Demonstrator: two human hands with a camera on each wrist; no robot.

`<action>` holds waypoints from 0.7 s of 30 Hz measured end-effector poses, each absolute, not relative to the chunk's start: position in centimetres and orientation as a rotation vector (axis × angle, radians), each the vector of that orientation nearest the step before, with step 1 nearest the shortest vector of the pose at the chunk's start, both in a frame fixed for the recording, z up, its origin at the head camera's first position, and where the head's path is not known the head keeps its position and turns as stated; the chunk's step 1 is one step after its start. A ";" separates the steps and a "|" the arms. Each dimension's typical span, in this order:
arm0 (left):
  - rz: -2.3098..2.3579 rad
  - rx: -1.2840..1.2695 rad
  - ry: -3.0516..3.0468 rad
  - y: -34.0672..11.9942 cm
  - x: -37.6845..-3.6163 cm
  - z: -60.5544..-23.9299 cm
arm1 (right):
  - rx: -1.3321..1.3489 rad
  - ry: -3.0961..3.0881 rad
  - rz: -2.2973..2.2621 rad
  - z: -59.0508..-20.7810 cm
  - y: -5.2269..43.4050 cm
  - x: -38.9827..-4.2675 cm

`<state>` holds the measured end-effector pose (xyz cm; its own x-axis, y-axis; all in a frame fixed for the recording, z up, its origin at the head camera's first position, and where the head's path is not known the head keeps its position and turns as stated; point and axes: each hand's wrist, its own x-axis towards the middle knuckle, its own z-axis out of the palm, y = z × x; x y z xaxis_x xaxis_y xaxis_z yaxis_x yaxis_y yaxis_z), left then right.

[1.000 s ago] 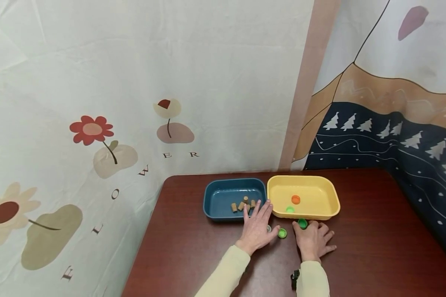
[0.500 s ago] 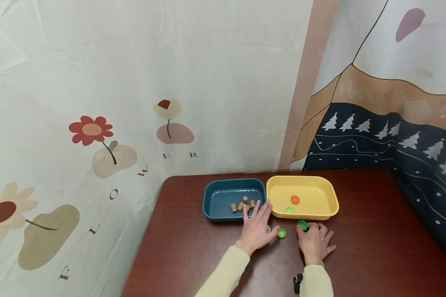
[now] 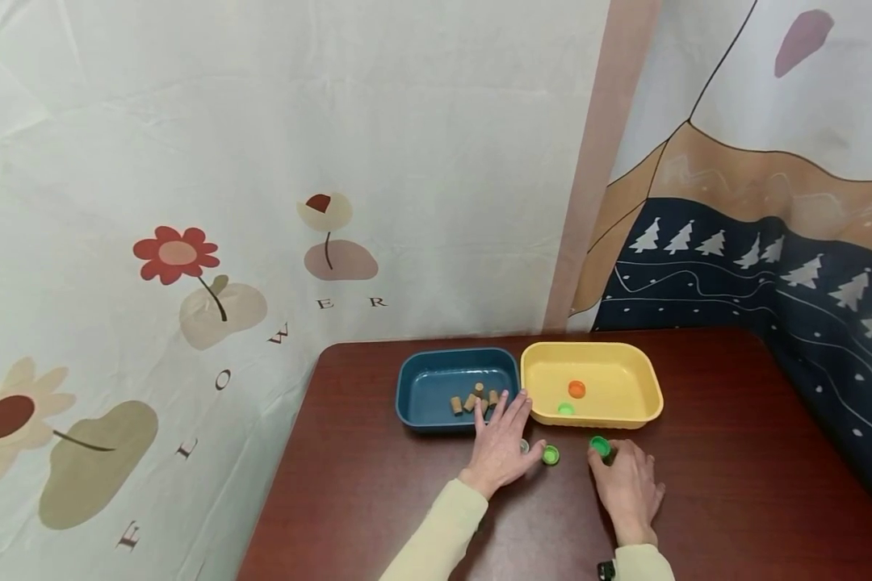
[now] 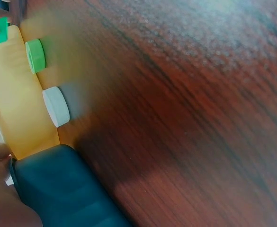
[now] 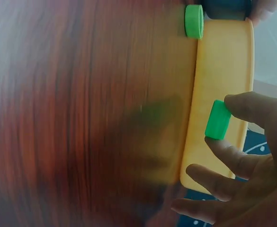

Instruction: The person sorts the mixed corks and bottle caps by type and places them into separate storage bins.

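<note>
Between thumb and index finger my right hand [image 3: 627, 486] pinches a dark green bottle cap [image 5: 218, 120], held just above the table in front of the yellow tray [image 3: 635, 416]. My left hand [image 3: 501, 448] lies with fingers spread at the near rims of the blue tray [image 3: 414, 418] and the yellow one. Close to its thumb, a light green cap [image 3: 550, 455] stays on the table. A white cap [image 4: 56, 106] sits beside it, mostly hidden by the left hand in the head view. Inside the yellow tray are an orange cap [image 3: 576, 390] and a light green one [image 3: 566, 409].
Several corks [image 3: 457, 405] lie in the blue tray, some partly behind the left fingers. The two trays stand side by side along the back of the brown table [image 3: 741, 452]. A printed cloth [image 3: 436, 161] hangs behind them.
My right hand has closed on the dark green cap and drawn it slightly right and toward me, away from the yellow tray's front. The left hand has stayed in place.
</note>
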<state>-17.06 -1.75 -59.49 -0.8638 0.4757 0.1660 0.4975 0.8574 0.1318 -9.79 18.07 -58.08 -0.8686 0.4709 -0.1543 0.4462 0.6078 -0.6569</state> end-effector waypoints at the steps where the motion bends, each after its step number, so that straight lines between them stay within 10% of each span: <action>1: -0.255 -0.765 -2.904 -1.7 -17.1 -59.5 | -0.785 -2.781 1.111 -57.9 18.3 -9.6; 21: -0.325 -0.764 -2.914 -1.8 -17.0 -59.3 | -0.481 -2.673 0.954 -54.3 22.6 -8.2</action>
